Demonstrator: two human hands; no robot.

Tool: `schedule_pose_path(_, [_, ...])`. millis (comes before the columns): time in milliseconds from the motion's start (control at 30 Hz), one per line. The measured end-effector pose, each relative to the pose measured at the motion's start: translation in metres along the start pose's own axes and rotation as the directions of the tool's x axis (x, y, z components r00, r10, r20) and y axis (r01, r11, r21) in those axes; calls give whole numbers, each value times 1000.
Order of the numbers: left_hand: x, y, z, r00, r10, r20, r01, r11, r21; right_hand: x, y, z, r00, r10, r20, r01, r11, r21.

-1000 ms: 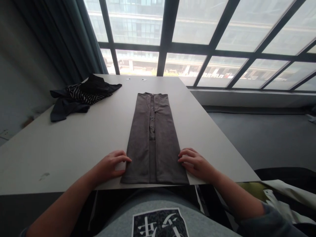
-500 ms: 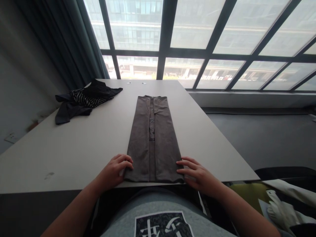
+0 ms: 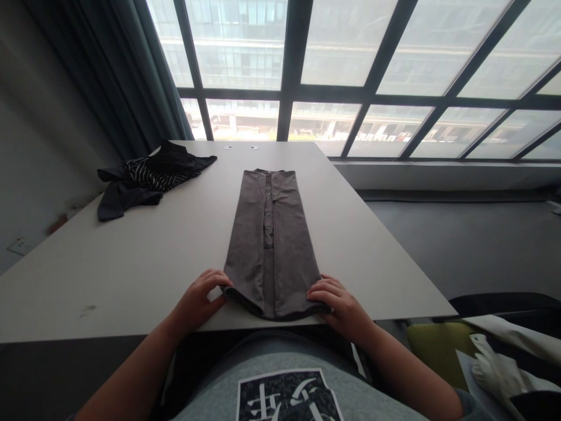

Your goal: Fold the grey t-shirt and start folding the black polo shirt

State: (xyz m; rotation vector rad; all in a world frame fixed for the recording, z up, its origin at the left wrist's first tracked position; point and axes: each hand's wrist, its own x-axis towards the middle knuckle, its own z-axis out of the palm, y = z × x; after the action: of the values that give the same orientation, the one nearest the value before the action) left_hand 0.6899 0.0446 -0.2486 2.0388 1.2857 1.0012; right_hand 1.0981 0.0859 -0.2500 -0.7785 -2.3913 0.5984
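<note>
A brownish-grey shirt (image 3: pixel 291 245) lies lengthwise on the white table, its two sides folded inward so that a narrow strip with a dark print shows down the middle. My left hand (image 3: pixel 204 298) pinches the near left corner of the shirt, thumb below and fingers above, and that corner is lifted a little. At the near right corner my right hand (image 3: pixel 340 301) grips the cloth, fingers on top and the thumb hidden underneath. Between both hands the hem sags toward the table's front edge.
Dark garments (image 3: pixel 149 178), one with a white line pattern, lie heaped at the table's far left. The white table (image 3: pixel 175 245) reaches back to large windows. A green chair seat (image 3: pixel 432 348) with white items (image 3: pixel 491 365) stands at the lower right.
Both hands have closed on the near corners of the shirt. The corners have risen slightly, and the hem now curves down between them.
</note>
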Motion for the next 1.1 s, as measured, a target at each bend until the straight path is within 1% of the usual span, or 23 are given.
schedule_pose_path(67, [-1,2,-1,999,35,-16,-35,999,-5,2,2,-5,1000,21,-16,-20,999,50])
schedule_pose_path(133, [1,4,-3,999,52,5,-52,999,-11,5,6,-10,999,42,-23,-40,997,71])
schedule_pose_path(267, [14,8,-12,999,22,28,-22,1000,15,15,10,-20,995,97,-34,-95,994,61])
schedule_pose_path(333, [23,9,-17,1000,8,22,-9,999,34,23,10,-25,992,118,-40,-115,991,68])
schedule_pose_path(500, [49,10,-28,1000,19,17,-20,999,43,44,13,-37,988,146,-44,-143,987,70])
schedule_pose_path(633, [72,5,-33,999,-43,21,41,994,100,64,23,-48,979,190,-78,-185,981,57])
schedule_pose_path(700, [85,0,-36,998,-60,14,58,993,101,77,30,-54,970,224,-90,-220,974,52])
schedule_pose_path(833, [110,-18,-37,994,-102,-28,104,991,84,106,51,-58,957,276,-91,-273,961,37])
schedule_pose_path(933, [128,-43,-32,985,-161,-56,166,979,116,123,76,-49,939,337,-65,-334,941,51])
schedule_pose_path(1033, [141,-73,-21,979,-200,-30,202,958,203,128,103,-35,910,414,-34,-413,910,28])
schedule_pose_path(1100, [145,-90,-13,985,-174,20,163,951,262,127,117,-25,915,404,-18,-404,914,-22])
